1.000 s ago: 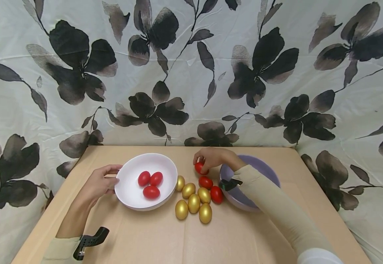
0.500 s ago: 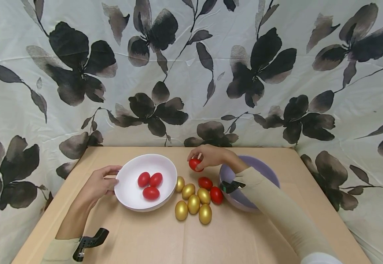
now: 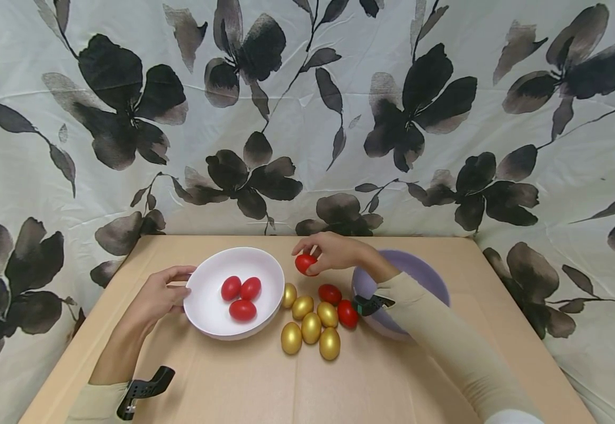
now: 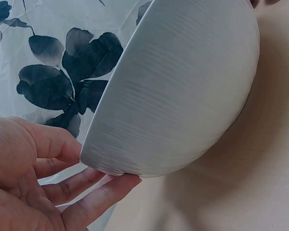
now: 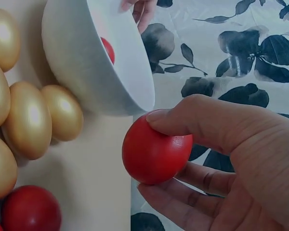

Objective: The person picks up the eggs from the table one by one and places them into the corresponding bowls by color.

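Observation:
My left hand (image 3: pixel 161 293) holds the white bowl (image 3: pixel 206 282) by its left side; in the left wrist view, thumb and fingers pinch the rim. Three red eggs (image 3: pixel 242 310) lie inside that bowl. Between the thumb and fingers of my right hand (image 3: pixel 336 250) is another red egg (image 5: pixel 156 150), raised over the back of the table, right of the white bowl. Two more red eggs (image 3: pixel 330 293) rest on the table below this hand, beside several gold eggs (image 3: pixel 311 327).
A purple bowl (image 3: pixel 421 271) stands to the right, partly covered by my right forearm. The wooden table (image 3: pixel 243 383) ends at a floral cloth (image 3: pixel 307 118) hanging behind it. Gold eggs sit close against the white bowl's right side.
My right hand has lifted the red egg from near the other red ones and carried it leftward, closer to the white bowl. My left hand has stayed at the bowl's rim.

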### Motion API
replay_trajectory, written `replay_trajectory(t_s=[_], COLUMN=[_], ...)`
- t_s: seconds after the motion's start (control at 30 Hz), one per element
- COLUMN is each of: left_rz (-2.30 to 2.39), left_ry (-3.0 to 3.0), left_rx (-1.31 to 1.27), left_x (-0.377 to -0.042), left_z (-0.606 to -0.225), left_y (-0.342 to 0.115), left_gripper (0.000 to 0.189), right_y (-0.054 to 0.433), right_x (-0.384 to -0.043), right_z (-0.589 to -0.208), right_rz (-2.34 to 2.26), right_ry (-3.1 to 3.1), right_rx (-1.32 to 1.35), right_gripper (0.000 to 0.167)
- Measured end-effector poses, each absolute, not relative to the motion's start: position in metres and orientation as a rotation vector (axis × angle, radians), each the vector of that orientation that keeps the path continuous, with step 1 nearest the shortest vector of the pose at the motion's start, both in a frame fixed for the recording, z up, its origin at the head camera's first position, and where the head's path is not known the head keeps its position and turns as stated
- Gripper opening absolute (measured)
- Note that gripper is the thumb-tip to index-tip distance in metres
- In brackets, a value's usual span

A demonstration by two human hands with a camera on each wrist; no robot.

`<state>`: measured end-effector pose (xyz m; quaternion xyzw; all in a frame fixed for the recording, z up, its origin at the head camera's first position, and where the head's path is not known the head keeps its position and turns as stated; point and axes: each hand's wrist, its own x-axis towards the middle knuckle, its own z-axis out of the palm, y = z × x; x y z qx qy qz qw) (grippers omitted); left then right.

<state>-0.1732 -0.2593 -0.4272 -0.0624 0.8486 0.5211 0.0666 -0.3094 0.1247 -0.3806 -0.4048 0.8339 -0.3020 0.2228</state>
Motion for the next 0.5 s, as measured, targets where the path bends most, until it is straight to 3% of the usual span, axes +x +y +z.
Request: replay_trajectory(t_s=[0.5], left_rz=[1.563], left_ry=[2.567], left_rx=[-0.19], left_x=[-0.174], left_z=[-0.426], left_y=[-0.258], left_gripper=[0.054], right_y=[0.108], right_x=[-0.3], right_z=[-0.371], right_rz=[-0.866], right_ry=[2.295], right_rx=[-1.161], right_gripper=[0.035])
